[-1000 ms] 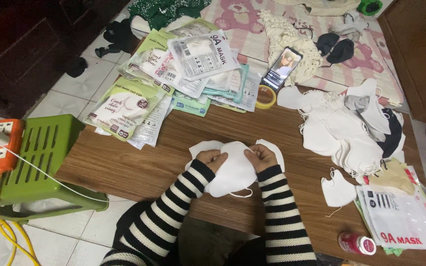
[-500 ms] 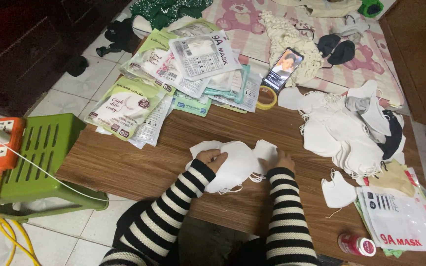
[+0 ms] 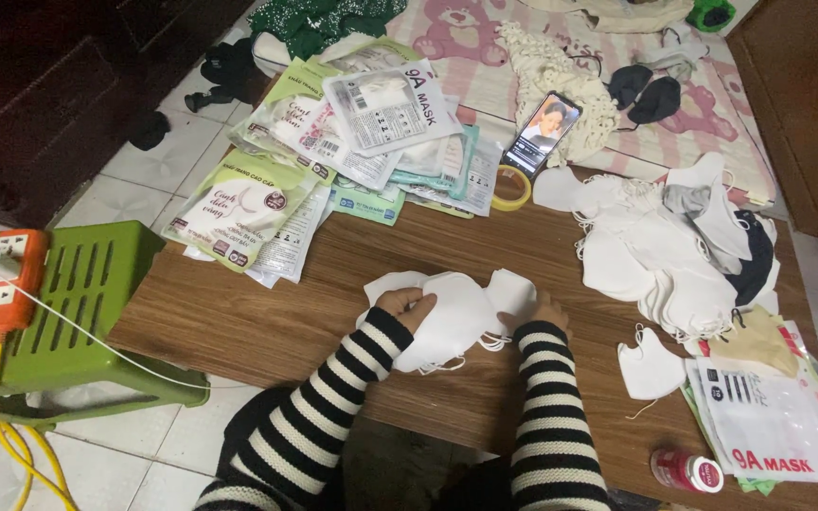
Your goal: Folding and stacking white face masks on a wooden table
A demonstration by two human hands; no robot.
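Looking down from my head, my left hand (image 3: 407, 305) is closed on the near left edge of a small stack of white face masks (image 3: 447, 317) lying on the worktop (image 3: 267, 312), fingers curled over the fabric. My right hand (image 3: 539, 310) has slid out to the right since a second ago, when both hands sat close together on top of the stack; now it presses down on the right-hand flap, fingers bent, though I cannot tell whether it pinches the mask or only rests on it. The stack looks spread wider than it did, with a flap showing past my right hand and ear loops trailing toward me, so I judge I am flattening or evening the masks rather than lifting them. Well beyond my right hand lies the big loose pile of masks (image 3: 674, 255), and nearer to it a single mask (image 3: 649, 367). Beside that sits a printed pouch (image 3: 773, 431) and a small red-capped jar (image 3: 685, 469). Ahead of my left hand the heap of empty pouches (image 3: 333, 151) stays put, with a roll of tape (image 3: 510, 187) and a phone (image 3: 542, 132) beyond both hands.
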